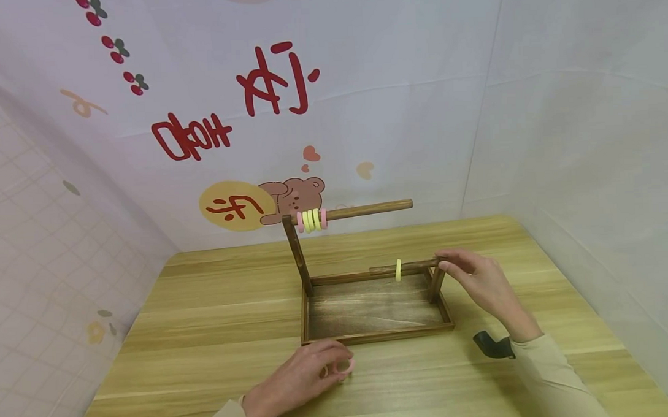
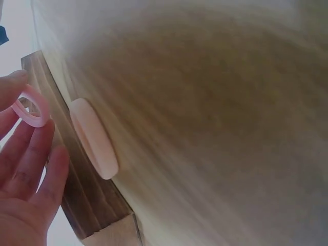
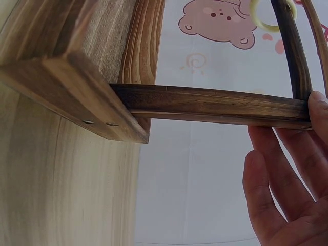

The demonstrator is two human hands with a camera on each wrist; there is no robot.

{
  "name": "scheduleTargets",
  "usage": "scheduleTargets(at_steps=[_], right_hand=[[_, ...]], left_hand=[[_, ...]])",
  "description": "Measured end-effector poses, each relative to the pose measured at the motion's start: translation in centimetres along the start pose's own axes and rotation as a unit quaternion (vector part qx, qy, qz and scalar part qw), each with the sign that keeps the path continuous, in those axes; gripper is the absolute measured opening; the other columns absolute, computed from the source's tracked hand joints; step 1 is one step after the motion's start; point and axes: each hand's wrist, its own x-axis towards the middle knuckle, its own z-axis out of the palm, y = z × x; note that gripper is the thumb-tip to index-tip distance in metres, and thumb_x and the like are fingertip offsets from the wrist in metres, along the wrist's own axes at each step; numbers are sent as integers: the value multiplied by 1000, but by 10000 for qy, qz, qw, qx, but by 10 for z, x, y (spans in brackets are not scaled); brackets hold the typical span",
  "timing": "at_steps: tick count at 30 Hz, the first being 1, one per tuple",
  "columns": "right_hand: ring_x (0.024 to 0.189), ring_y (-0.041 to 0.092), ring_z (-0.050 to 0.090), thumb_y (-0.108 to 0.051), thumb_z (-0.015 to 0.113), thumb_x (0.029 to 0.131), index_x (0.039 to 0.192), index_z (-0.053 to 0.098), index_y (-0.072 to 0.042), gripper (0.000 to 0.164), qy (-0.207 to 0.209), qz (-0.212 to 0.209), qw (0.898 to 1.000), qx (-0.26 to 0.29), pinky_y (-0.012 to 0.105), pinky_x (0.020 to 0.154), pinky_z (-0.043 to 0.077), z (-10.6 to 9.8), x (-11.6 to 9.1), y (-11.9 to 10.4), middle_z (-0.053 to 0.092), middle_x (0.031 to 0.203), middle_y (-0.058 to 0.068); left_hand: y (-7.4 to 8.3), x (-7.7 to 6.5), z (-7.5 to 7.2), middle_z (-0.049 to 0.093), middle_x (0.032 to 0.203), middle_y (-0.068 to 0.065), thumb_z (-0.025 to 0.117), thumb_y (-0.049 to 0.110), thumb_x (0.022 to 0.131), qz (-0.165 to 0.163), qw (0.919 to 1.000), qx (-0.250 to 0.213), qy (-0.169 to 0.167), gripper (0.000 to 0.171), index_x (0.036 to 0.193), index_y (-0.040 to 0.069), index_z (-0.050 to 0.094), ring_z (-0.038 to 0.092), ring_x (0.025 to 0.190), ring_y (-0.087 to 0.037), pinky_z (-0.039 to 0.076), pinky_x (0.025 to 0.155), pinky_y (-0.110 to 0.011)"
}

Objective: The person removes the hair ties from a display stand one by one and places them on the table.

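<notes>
My left hand point(image 1: 303, 376) pinches a pink ring point(image 2: 37, 110) between thumb and fingers, just in front of the wooden rack's tray point(image 1: 379, 338). A second, paler pink ring point(image 2: 94, 138) is close to the tray's outer side in the left wrist view. My right hand point(image 1: 483, 283) holds the top of the short wooden post point(image 3: 205, 105), where the lower bar point(image 1: 420, 265) joins it. One yellow ring point(image 1: 399, 270) hangs on that lower bar. Several pink and yellow rings point(image 1: 311, 221) hang at the left end of the higher bar point(image 1: 373, 209).
The tall post point(image 1: 297, 256) rises from the tray's left side. Both bars have a free end. The rack stands on a wood-grain table point(image 1: 216, 311), with a printed cloth point(image 1: 397, 120) behind it. A black strap point(image 1: 493, 345) is on the right wrist.
</notes>
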Motion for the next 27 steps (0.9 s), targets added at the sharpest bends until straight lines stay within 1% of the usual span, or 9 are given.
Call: scheduleTargets(at_steps=[4,10,14,18,23,27], right_hand=[[99,26,74,-17,69,102,125,74,-12,24,-39,73,10000,-22,13,81,53,0,-1,0,76,116,4],[99,27,74,-18,68,103,126,73,-12,24,-75,106,9999,-14,14,82,54,-1,-1,-1,76,116,4],[99,27,74,-18,69,102,125,74,-12,24,-61,107,9999,-34,15,82,54,-1,-1,-1,76,116,4],[99,27,74,-18,69,102,125,74,-12,24,-47,107,9999,-47,16,81,54,-1,-1,-1,76,116,4],[98,26,74,-18,68,103,125,74,-13,24,-53,107,9999,-29,17,81,55,-1,-1,0,76,116,3],[99,26,74,-18,68,103,125,74,-14,23,-50,120,9999,-11,16,81,54,-1,-1,0,76,116,3]], left_hand=[[-1,-1,1,68,117,3,80,14,93,-101,9999,59,-106,34,124,9,70,62,84,1,46,72,-5],[-3,-1,4,68,119,4,77,17,95,-292,9991,-6,-314,32,126,12,70,61,88,2,47,74,-7],[-3,-1,4,67,122,5,77,20,96,-262,9989,137,-372,32,126,14,70,63,97,-1,51,80,-11],[-3,-1,4,66,125,5,78,18,95,-191,9982,315,-476,32,126,15,71,63,105,-3,51,85,-13],[-3,-1,4,66,125,4,79,18,94,-136,9974,463,-538,33,126,14,71,62,100,-2,49,82,-12],[-3,-1,4,66,125,3,79,20,94,-92,9969,561,-538,32,125,14,71,62,103,-3,51,85,-14]])
